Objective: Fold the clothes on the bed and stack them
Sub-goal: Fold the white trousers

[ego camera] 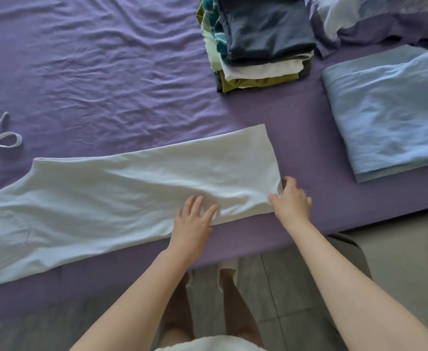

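Two hands are on the cloth. Your right hand (292, 198) pinches the near right corner of the long pale white cotton garment (121, 198), thumb and fingers curled on the hem. Your left hand (192, 219) lies flat with fingers spread, pressing the near edge just beside it. This one garment lies lengthwise along the near side of the purple bed sheet (93, 72), already folded narrow, and its left end runs out of the view.

I judge the fabric soft, light and limp, so it will sag and wrinkle if you lift it by one point. Take it at both corners of the right end and carry that end over.

Farther away I count one stack of folded clothes (261, 44), with a dark blue piece on top, one folded light blue sheet (390, 112) to the right, and one white looped strap (2, 135) at the far left.
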A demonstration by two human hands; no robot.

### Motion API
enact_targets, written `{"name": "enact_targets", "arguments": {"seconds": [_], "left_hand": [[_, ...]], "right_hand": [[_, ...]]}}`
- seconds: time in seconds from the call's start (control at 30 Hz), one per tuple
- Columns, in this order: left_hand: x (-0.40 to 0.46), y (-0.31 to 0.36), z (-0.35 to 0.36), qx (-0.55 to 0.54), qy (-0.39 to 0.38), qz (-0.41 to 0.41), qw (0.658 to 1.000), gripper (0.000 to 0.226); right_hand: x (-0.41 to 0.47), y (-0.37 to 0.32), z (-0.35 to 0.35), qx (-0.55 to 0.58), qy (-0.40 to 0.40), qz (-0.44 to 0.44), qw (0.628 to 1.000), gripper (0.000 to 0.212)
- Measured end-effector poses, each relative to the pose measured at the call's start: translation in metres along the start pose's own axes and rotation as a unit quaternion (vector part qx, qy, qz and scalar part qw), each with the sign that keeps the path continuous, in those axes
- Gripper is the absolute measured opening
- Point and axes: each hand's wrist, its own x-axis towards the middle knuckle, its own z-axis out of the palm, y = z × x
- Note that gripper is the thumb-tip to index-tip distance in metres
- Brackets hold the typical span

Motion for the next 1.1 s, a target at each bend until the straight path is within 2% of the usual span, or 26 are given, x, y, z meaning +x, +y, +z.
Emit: {"name": "enact_targets", "arguments": {"seconds": [0.27,0.3,0.43,0.5,0.6,0.63,0.7,0.77,0.8,0.9,0.93,0.97,1.03,1.1], "left_hand": [[0.011,0.007,-0.007,-0.002,0.011,-0.068,0.998,0.024],[0.013,0.006,-0.007,-0.01,0.01,-0.071,0.997,0.021],[0.014,0.002,-0.01,-0.042,0.013,-0.062,0.997,0.017],[0.011,-0.004,-0.011,-0.056,0.015,-0.048,0.997,0.019],[0.005,-0.011,-0.01,-0.076,0.013,-0.023,0.997,0.02],[0.004,-0.011,-0.009,-0.08,0.01,-0.019,0.997,0.021],[0.002,-0.008,-0.009,-0.079,0.014,-0.019,0.997,0.026],[0.0,-0.003,-0.008,-0.088,0.04,-0.038,0.995,0.032],[-0.001,-0.003,-0.007,-0.092,0.05,-0.056,0.993,0.036],[-0.006,-0.014,-0.008,-0.052,0.022,-0.142,0.988,0.045],[-0.009,-0.022,-0.008,-0.044,0.013,-0.176,0.983,0.045],[-0.012,-0.031,-0.008,-0.048,0.013,-0.207,0.977,0.041],[-0.02,-0.047,-0.004,-0.076,0.034,-0.246,0.966,0.038],[-0.03,-0.07,-0.001,-0.082,0.049,-0.27,0.958,0.044]], "right_hand": [[-0.005,0.007,0.01,0.065,0.027,-0.021,0.997,0.012],[-0.004,0.011,0.009,0.052,0.034,-0.025,0.998,0.012],[0.002,0.023,0.002,-0.052,0.042,-0.048,0.997,0.035],[0.002,0.023,-0.001,-0.108,0.058,-0.068,0.99,0.032],[-0.003,0.018,0.001,-0.153,0.104,-0.101,0.977,0.012],[-0.006,0.012,0.004,-0.14,0.118,-0.129,0.975,0.017],[-0.015,-0.004,0.011,-0.111,0.106,-0.24,0.959,0.028],[-0.027,-0.018,0.025,-0.132,0.02,-0.332,0.934,0.022],[-0.032,-0.021,0.033,-0.147,-0.013,-0.329,0.933,0.018],[-0.034,-0.022,0.041,-0.148,-0.011,-0.151,0.977,0.017],[-0.035,-0.025,0.04,-0.167,-0.002,-0.117,0.979,0.02],[-0.038,-0.031,0.041,-0.196,0.014,-0.133,0.972,0.022],[-0.047,-0.045,0.047,-0.19,0.014,-0.244,0.951,0.026],[-0.062,-0.062,0.06,-0.217,-0.056,-0.351,0.909,0.031]]}}
